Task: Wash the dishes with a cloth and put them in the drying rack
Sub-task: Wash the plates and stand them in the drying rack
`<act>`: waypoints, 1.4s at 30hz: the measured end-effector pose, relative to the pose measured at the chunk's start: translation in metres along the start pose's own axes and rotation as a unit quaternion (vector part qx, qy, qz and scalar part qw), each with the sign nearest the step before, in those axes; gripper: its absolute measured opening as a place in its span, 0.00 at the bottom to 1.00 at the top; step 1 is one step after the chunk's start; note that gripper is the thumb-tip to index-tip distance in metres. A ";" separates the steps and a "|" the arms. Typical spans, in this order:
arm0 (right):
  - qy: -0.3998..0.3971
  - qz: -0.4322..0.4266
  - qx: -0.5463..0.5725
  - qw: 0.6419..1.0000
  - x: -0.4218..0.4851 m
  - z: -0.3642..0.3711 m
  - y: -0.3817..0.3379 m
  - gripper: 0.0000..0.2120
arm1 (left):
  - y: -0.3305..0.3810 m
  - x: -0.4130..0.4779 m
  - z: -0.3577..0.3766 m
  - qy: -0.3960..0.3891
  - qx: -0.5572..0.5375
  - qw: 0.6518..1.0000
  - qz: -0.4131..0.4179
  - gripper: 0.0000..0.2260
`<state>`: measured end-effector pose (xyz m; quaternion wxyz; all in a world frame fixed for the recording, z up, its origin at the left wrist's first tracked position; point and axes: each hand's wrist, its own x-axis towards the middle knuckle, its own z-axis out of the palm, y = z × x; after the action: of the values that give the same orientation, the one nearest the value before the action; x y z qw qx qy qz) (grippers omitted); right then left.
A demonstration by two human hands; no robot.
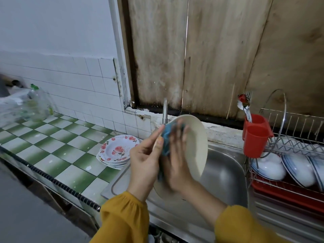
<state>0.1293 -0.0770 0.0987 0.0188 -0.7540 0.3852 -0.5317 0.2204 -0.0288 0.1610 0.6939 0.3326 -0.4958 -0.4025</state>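
Observation:
A cream plate [196, 146] is held tilted on edge over the steel sink [226, 174]. My left hand [145, 158] grips the plate's left rim, thumb on the front. My right hand [177, 160], blurred, presses a blue cloth [166, 139] against the plate's face. A stack of flowered plates [116, 151] lies on the counter left of the sink. The wire drying rack [287, 148] at the right holds several white bowls with blue rims [298, 169].
A tap [165, 111] rises behind the plate. A red cutlery holder [256, 135] with spoons and forks hangs on the rack's left end. A plastic bottle and bags [33, 104] sit at the far left of the green checked counter [57, 148].

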 end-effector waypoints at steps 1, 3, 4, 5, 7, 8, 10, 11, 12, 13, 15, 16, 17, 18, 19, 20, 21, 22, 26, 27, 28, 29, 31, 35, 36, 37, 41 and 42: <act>-0.064 -0.049 0.009 0.997 -0.012 0.003 -0.005 0.29 | 0.002 0.005 -0.005 0.021 -0.008 1.000 -0.005 0.13; -0.164 -0.119 -0.058 0.977 -0.032 -0.003 0.010 0.32 | 0.007 0.014 -0.019 0.056 -0.017 0.998 -0.012 0.12; -0.162 -0.133 -0.122 0.970 -0.035 -0.008 0.025 0.34 | 0.008 0.017 -0.025 0.067 -0.027 0.997 -0.015 0.12; -0.140 -0.113 -0.180 0.967 -0.036 -0.011 0.041 0.34 | 0.008 0.018 -0.029 0.071 -0.039 0.997 -0.018 0.12; -0.078 0.007 -0.234 0.969 -0.025 -0.018 0.060 0.34 | 0.008 0.016 -0.029 0.069 -0.045 0.996 -0.025 0.12; -0.039 0.075 -0.225 0.971 -0.014 -0.022 0.061 0.33 | 0.007 0.013 -0.025 0.060 -0.039 0.997 -0.024 0.12; 0.049 0.139 -0.172 0.974 0.011 -0.025 0.048 0.34 | 0.004 0.008 -0.016 0.030 -0.022 0.999 -0.020 0.12; 0.083 0.138 -0.129 0.978 0.022 -0.024 0.036 0.33 | 0.003 0.006 -0.010 0.015 -0.011 1.000 -0.013 0.12; 0.098 0.121 -0.077 0.985 0.028 -0.020 0.024 0.32 | 0.002 0.004 -0.004 0.003 0.001 1.000 0.001 0.12; 0.093 0.088 -0.030 0.991 0.029 -0.016 0.012 0.31 | 0.001 0.002 0.000 -0.005 0.012 1.000 0.014 0.12; 0.015 -0.011 0.016 1.000 0.010 -0.002 -0.008 0.30 | 0.002 0.004 0.001 0.001 0.008 1.000 0.018 0.12; -0.052 -0.058 0.015 0.997 -0.004 0.002 -0.010 0.29 | 0.002 0.007 -0.004 0.015 -0.004 1.000 0.008 0.12; -0.115 -0.093 -0.010 0.989 -0.018 0.002 -0.004 0.29 | 0.003 0.010 -0.010 0.034 -0.014 0.999 -0.001 0.12; -0.146 -0.108 -0.058 0.982 -0.027 0.000 0.007 0.30 | 0.004 0.014 -0.018 0.052 -0.018 0.998 -0.006 0.13; -0.140 -0.106 -0.122 0.977 -0.033 -0.003 0.021 0.31 | 0.005 0.016 -0.023 0.063 -0.021 0.998 -0.010 0.13; -0.111 -0.076 -0.178 0.975 -0.032 -0.005 0.035 0.32 | 0.005 0.017 -0.027 0.070 -0.029 0.997 -0.015 0.13; -0.074 -0.013 -0.208 0.975 -0.026 -0.007 0.043 0.33 | 0.005 0.016 -0.028 0.070 -0.038 0.997 -0.021 0.13; -0.035 0.062 -0.213 0.974 -0.016 -0.010 0.046 0.33 | 0.004 0.014 -0.026 0.065 -0.040 0.997 -0.024 0.13; 0.050 0.097 -0.068 0.992 0.020 -0.007 0.016 0.32 | 0.002 0.005 -0.012 0.057 -0.010 0.998 -0.006 0.16; 0.026 0.035 -0.029 0.999 0.017 -0.005 0.008 0.31 | 0.005 0.006 -0.011 0.063 -0.015 0.998 -0.002 0.15; -0.024 -0.031 0.004 0.999 0.010 -0.002 0.001 0.29 | 0.004 0.010 -0.015 0.081 -0.023 0.996 0.000 0.14; -0.090 -0.085 0.025 0.992 0.000 -0.001 -0.002 0.27 | 0.005 0.013 -0.021 0.100 -0.032 0.994 -0.003 0.13; -0.168 -0.148 -0.003 0.975 -0.017 -0.005 0.014 0.21 | 0.003 0.018 -0.038 0.128 -0.040 0.991 -0.014 0.10; -0.075 -0.035 -0.140 0.987 -0.012 -0.016 0.060 0.23 | -0.004 0.012 -0.046 0.140 -0.046 0.989 -0.026 0.11; -0.036 0.018 -0.155 0.987 -0.004 -0.017 0.062 0.25 | -0.005 0.009 -0.042 0.129 -0.052 0.990 -0.025 0.12; 0.001 0.066 -0.149 0.987 0.006 -0.015 0.057 0.28 | -0.004 0.005 -0.034 0.113 -0.043 0.992 -0.024 0.12; 0.027 0.090 -0.004 0.996 0.013 0.006 0.010 0.31 | -0.012 -0.006 -0.010 0.050 -0.004 0.998 -0.026 0.17; -0.010 0.064 0.031 0.997 0.002 0.013 0.000 0.30 | -0.014 -0.006 -0.009 0.049 -0.011 0.998 -0.031 0.17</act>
<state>0.1404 -0.0836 0.0947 0.0802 -0.7321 0.4159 -0.5334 0.2245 -0.0297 0.1439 0.7079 0.3599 -0.4462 -0.4127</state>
